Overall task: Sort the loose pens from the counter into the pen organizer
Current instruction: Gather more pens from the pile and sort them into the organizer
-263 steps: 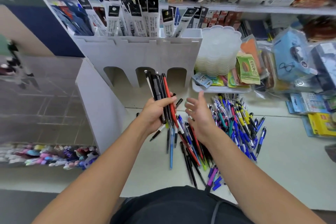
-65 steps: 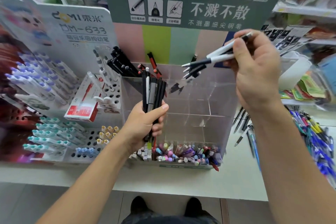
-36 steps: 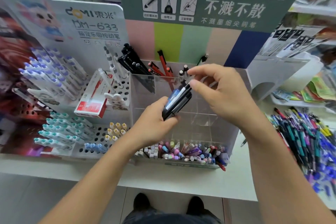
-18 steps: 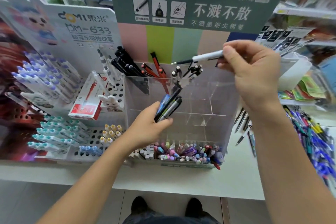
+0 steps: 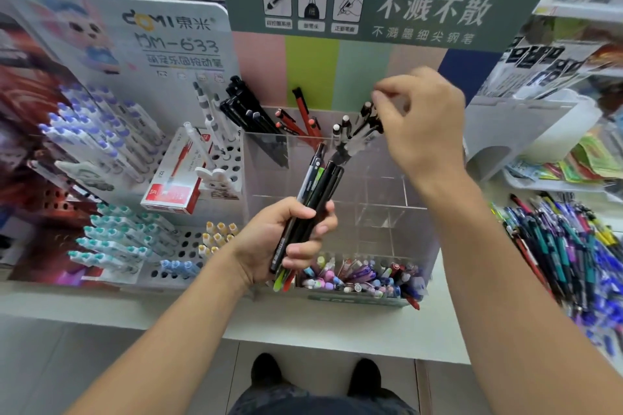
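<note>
A bundle of pens [image 5: 312, 199] is clasped at mid-barrel by the left hand [image 5: 286, 241], centre frame. One pen [image 5: 365, 121] is pinched at its cap by the right hand [image 5: 424, 121] over the organizer [image 5: 414, 222]. Pens are judged light, rigid, smooth; mid-barrel holds suit. Loose pens [image 5: 566, 246] lie at right on the white surface [image 5: 337, 327] amid shop shelving.

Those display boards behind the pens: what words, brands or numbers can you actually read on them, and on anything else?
"DS点石" and "不溅不散", with "不溅墨细尖钢笔" beneath: green header board.
"DS-758": same board's top right corner, blurred, uncertain.
"DOMI東米" and "DM-633": white rabbit board.
Captions under the three icons, the line under "DM-633", the red box and the print on the pens gripped by the left hand: too small or blurred.
</note>
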`<control>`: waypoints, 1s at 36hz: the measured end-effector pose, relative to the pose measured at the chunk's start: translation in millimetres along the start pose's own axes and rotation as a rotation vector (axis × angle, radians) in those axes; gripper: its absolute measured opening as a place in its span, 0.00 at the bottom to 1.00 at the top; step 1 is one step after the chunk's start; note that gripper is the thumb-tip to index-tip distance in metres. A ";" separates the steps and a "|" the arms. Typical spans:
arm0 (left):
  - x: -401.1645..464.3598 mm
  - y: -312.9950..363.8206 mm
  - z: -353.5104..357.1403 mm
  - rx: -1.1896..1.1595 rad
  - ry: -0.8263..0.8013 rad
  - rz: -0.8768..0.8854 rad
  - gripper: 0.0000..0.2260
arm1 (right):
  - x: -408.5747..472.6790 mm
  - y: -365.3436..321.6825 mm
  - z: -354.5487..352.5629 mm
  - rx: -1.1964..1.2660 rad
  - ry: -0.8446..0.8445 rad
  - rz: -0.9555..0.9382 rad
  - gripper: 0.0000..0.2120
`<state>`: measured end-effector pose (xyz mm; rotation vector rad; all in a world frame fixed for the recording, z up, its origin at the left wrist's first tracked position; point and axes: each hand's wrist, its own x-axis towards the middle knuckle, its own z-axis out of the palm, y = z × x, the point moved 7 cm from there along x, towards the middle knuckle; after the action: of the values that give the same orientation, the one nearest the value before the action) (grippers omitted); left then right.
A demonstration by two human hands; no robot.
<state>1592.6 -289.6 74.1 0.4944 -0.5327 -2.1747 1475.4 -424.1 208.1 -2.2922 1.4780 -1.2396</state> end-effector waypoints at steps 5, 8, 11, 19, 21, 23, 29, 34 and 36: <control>4.0 -1.4 2.0 0.060 0.009 -0.028 0.10 | -57.0 -0.4 5.6 0.401 -0.383 0.280 0.18; 9.7 -6.9 2.8 0.143 0.081 -0.070 0.10 | -82.4 12.8 26.0 0.590 -0.563 0.493 0.15; 15.4 -10.3 1.0 0.234 0.208 -0.076 0.10 | -87.2 23.6 32.1 0.712 -0.567 0.601 0.07; 24.0 -14.0 4.5 0.480 0.238 -0.021 0.05 | -90.6 35.5 29.7 0.746 -0.689 0.602 0.10; 25.5 -13.8 5.7 0.518 0.239 -0.011 0.06 | -94.0 35.6 31.9 0.721 -0.755 0.571 0.08; 27.2 -12.8 5.5 0.536 0.245 -0.019 0.08 | -96.7 36.1 34.4 0.722 -0.792 0.513 0.07; 25.8 -16.4 10.7 0.421 0.183 -0.086 0.03 | -100.7 29.1 38.5 0.861 -0.769 0.456 0.04; 23.6 -19.2 6.4 0.276 0.163 -0.096 0.05 | -106.2 32.3 54.0 0.903 -0.713 0.546 0.04; 22.8 -21.1 5.9 0.227 0.140 -0.104 0.06 | -109.4 36.1 59.7 0.932 -0.664 0.605 0.05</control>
<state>1562.9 -294.4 64.1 0.8072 -0.6939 -2.1681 1473.2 -371.1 89.6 -1.2819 0.9192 -0.6484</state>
